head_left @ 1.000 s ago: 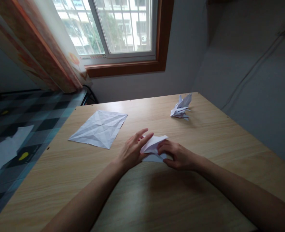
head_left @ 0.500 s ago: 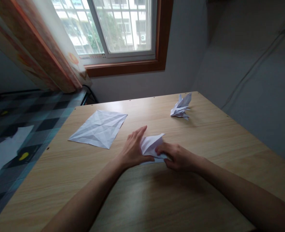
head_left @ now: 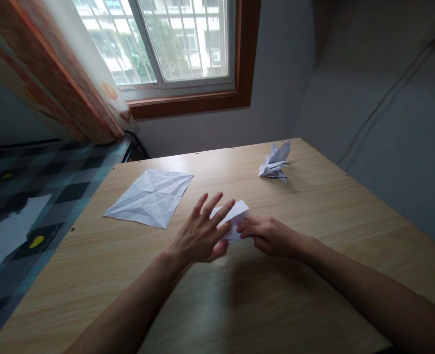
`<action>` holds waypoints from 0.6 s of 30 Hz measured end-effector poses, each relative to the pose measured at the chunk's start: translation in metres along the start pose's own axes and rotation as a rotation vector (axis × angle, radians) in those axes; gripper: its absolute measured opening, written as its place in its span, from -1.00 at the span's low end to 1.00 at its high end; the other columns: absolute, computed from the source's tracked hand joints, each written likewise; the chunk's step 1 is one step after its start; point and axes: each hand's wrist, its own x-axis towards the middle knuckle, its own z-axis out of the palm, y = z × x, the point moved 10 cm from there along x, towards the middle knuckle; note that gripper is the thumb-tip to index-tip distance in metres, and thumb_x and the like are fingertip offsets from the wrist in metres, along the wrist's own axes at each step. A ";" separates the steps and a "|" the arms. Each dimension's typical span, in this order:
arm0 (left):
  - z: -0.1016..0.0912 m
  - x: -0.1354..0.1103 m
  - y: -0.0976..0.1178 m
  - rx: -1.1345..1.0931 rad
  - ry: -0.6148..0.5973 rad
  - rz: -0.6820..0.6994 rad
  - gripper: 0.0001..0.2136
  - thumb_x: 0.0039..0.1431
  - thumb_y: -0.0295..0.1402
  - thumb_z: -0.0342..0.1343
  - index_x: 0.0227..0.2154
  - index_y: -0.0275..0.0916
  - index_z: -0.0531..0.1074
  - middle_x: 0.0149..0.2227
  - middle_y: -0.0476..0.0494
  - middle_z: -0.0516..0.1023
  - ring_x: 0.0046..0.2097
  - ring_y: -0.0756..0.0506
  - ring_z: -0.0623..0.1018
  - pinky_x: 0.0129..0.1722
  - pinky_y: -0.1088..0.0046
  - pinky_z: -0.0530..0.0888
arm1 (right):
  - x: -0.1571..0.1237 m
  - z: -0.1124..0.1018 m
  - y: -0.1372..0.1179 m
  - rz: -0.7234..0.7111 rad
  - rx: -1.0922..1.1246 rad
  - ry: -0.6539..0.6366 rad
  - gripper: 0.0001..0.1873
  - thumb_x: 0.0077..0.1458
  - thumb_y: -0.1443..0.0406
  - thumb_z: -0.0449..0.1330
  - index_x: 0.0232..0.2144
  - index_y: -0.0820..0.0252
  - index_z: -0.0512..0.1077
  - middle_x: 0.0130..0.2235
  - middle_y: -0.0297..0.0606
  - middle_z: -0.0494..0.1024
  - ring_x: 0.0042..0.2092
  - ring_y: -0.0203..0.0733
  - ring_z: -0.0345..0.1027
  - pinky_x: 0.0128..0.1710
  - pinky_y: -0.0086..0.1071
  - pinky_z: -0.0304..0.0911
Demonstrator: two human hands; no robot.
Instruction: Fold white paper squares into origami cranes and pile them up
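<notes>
A small folded sheet of white paper (head_left: 235, 212) is between my hands near the middle of the table. My right hand (head_left: 272, 236) pinches its right edge between thumb and fingers. My left hand (head_left: 204, 233) is at the paper's left side with its fingers spread, covering part of it; whether its thumb and index finger touch the sheet I cannot tell. Farther left, a creased square of white paper (head_left: 151, 196) lies flat. Several folded paper pieces, pointed like origami cranes (head_left: 275, 162), sit in a cluster at the back right.
The wooden table (head_left: 294, 305) has small dark holes along its edges. To the left is a checked cloth (head_left: 70, 191) with torn-looking white paper (head_left: 11, 231) on it. Behind stand a window (head_left: 188, 44) and an orange curtain (head_left: 51, 64).
My left hand has spread its fingers and turned its back upward over the paper. The paper's upper flap now lies flatter. My right hand keeps hold at the right edge.
</notes>
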 end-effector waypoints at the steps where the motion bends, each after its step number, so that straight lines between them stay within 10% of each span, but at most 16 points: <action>1: 0.003 0.000 -0.001 -0.018 -0.031 -0.006 -0.69 -0.02 -0.24 0.21 -0.19 -0.22 0.47 0.33 -0.24 0.19 0.37 -0.44 0.02 0.31 -0.15 -0.03 | 0.000 -0.001 0.001 0.006 0.000 0.007 -0.55 -0.08 0.60 0.01 -0.20 0.21 0.51 -0.07 -0.15 0.59 0.03 -0.17 0.46 0.08 -0.27 0.34; 11: 0.019 -0.005 -0.032 -0.326 0.124 -0.261 -0.86 0.19 -0.38 0.10 -0.47 -0.24 0.44 0.07 -0.26 0.43 -0.07 -0.16 0.54 -0.04 0.22 0.50 | 0.002 -0.004 0.004 0.046 0.017 0.046 -0.51 -0.13 0.60 0.01 -0.15 0.21 0.44 -0.13 -0.16 0.58 -0.12 -0.18 0.48 -0.07 -0.32 0.40; 18: 0.032 -0.010 -0.043 -0.395 0.105 -0.451 -0.62 0.11 -0.37 0.20 0.00 -0.13 0.32 0.12 -0.22 0.32 -0.12 -0.14 0.55 -0.18 0.28 0.55 | 0.001 -0.002 -0.005 -0.018 -0.069 0.047 -0.57 -0.07 0.54 0.09 -0.12 0.24 0.47 0.02 -0.05 0.49 0.00 -0.10 0.42 0.01 -0.25 0.39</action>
